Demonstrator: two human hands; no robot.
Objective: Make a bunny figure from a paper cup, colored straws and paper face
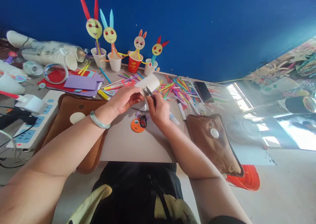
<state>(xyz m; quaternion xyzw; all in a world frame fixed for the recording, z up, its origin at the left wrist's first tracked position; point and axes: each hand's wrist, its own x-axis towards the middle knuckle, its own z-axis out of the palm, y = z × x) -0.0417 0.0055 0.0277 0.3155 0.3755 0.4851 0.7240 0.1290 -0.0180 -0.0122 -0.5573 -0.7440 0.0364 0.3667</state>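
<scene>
A white paper cup (151, 82) lies tilted just beyond my hands. My left hand (124, 100), with a pale bangle at the wrist, is closed at the near edge of the cup, thumb and forefinger pinching it. My right hand (160, 110) is wrapped round dark scissors (149, 92), their blades pointing up and left at the cup's edge. Below the hands, a black looped handle (143, 121) rests by an orange paper disc (137, 126) with a drawn face. Whether that loop belongs to a second pair of scissors, I cannot tell.
Several cups with rabbit-eared paper figures, such as a red cup (134, 65), line the blue wall. Coloured pens (179, 90) are strewn behind my hands near a phone (203, 91). Brown cushioned pads (213, 141) flank me; a power strip (37, 122) lies left, beside purple paper (80, 82).
</scene>
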